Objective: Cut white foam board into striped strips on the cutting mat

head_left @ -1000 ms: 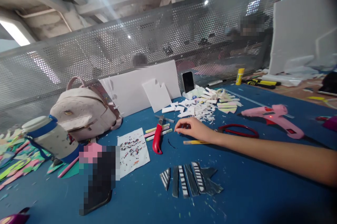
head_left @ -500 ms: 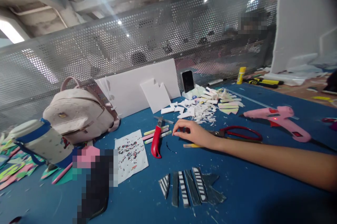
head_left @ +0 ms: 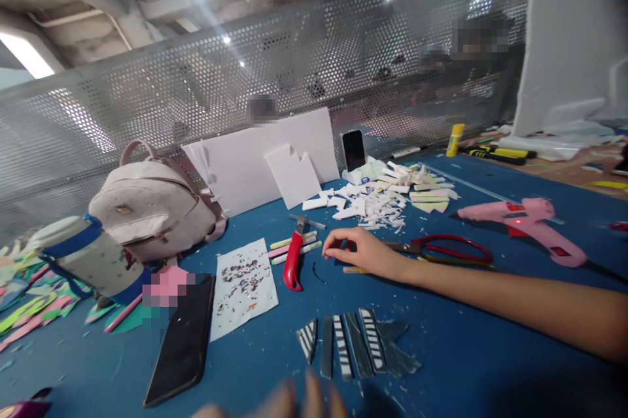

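My right hand (head_left: 360, 251) rests on the blue table with loosely curled fingers and a gap by the thumb, nothing visible in it. Under its edge lies a thin yellowish stick (head_left: 354, 270), partly covered. Scissors with red handles (head_left: 456, 251) lie just behind my right wrist. To the left of that hand is a red-handled cutter (head_left: 294, 261) beside several pastel markers (head_left: 309, 247). Blurred at the bottom edge, my left hand (head_left: 294, 401) shows spread fingertips and no held thing. Just beyond them lie dark strips (head_left: 327, 346), some with white stripes.
A pink glue gun (head_left: 527, 222) with a lit red light lies at right. White scraps (head_left: 373, 205) are heaped behind my right hand. A speckled paper sheet (head_left: 245, 287), a phone (head_left: 184, 339), a bottle (head_left: 93, 261) and a backpack (head_left: 152, 209) occupy the left.
My left hand has come into view at the bottom edge. My right hand stays in about the same place. The view has shifted slightly.
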`<state>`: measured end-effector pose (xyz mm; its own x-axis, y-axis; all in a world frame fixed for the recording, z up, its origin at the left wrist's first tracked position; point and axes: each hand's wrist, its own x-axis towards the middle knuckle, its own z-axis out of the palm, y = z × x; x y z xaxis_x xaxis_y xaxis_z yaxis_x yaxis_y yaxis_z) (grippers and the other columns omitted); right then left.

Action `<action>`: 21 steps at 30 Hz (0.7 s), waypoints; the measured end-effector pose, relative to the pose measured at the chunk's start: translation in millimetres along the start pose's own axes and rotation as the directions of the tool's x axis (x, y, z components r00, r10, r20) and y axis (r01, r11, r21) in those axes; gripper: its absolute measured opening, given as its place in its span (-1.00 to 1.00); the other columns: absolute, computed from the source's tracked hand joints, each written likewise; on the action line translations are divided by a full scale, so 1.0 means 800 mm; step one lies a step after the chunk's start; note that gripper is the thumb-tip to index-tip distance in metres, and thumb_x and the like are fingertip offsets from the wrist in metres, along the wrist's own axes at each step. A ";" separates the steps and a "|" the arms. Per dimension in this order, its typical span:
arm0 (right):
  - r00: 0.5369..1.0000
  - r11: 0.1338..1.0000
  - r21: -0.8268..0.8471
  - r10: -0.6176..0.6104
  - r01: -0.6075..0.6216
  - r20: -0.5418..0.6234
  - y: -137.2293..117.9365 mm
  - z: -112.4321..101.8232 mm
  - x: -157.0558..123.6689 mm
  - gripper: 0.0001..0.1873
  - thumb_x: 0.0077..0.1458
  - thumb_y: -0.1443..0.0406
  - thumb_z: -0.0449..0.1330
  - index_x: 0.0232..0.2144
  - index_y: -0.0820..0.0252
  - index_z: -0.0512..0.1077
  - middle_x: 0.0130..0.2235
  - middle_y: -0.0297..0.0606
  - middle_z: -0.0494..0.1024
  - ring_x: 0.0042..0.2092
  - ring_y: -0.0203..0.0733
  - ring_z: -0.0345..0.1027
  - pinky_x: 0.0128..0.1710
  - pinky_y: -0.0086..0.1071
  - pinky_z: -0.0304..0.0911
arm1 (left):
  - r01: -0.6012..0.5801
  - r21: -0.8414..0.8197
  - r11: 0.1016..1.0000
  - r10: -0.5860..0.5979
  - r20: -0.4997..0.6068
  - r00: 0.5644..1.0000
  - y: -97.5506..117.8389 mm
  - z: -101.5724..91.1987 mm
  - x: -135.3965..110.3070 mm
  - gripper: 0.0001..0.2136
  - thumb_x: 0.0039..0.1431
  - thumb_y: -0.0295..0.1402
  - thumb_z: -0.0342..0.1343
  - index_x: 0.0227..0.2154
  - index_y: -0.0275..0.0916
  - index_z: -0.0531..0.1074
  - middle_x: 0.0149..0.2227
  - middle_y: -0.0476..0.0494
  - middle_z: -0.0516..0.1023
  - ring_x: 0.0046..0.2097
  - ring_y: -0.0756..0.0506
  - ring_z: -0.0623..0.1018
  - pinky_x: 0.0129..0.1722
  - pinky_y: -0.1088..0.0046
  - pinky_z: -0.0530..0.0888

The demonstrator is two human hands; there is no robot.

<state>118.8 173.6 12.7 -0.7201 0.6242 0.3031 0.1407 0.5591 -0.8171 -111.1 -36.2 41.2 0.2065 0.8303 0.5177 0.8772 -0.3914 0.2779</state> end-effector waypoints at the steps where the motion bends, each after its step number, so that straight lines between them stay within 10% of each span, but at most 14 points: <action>1: 1.000 1.000 0.002 -0.001 0.001 0.003 0.000 0.001 0.000 -0.82 0.23 0.22 0.17 -0.30 0.19 0.52 -0.31 -0.25 0.60 -0.30 -0.23 0.43 -0.37 -0.39 0.28 | -0.013 0.015 1.000 0.013 0.021 1.000 -0.013 -0.001 0.013 -0.72 0.28 -0.18 0.13 0.00 -0.12 0.44 -0.01 -0.23 0.52 -0.05 -0.22 0.53 -0.11 0.10 0.54; 10: 1.000 0.999 0.049 0.017 -0.019 0.026 0.002 -0.001 0.000 -0.80 0.23 0.20 0.16 -0.31 0.20 0.51 -0.34 -0.24 0.58 -0.30 -0.20 0.45 -0.34 -0.38 0.30 | 0.376 0.222 0.900 -0.424 0.246 0.872 -0.161 -0.029 0.066 -0.79 0.15 -0.25 0.01 -0.29 -0.15 0.53 -0.24 -0.10 0.65 -0.19 -0.18 0.61 -0.23 0.41 0.46; 21: 0.999 0.999 0.038 0.008 -0.009 0.047 0.000 0.000 0.000 -0.86 0.20 0.27 0.16 -0.32 0.20 0.50 -0.31 -0.23 0.59 -0.30 -0.22 0.45 -0.35 -0.38 0.28 | 0.389 0.256 0.885 -0.450 0.249 0.858 -0.185 -0.007 0.062 -0.81 0.11 -0.32 0.03 -0.34 -0.16 0.54 -0.24 -0.13 0.64 -0.18 -0.18 0.58 -0.18 0.40 0.43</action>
<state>119.0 173.5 12.8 -0.7498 0.6023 0.2738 0.1214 0.5320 -0.8380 -233.0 60.4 30.1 -0.1095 0.9870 0.1175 0.9676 0.0788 0.2400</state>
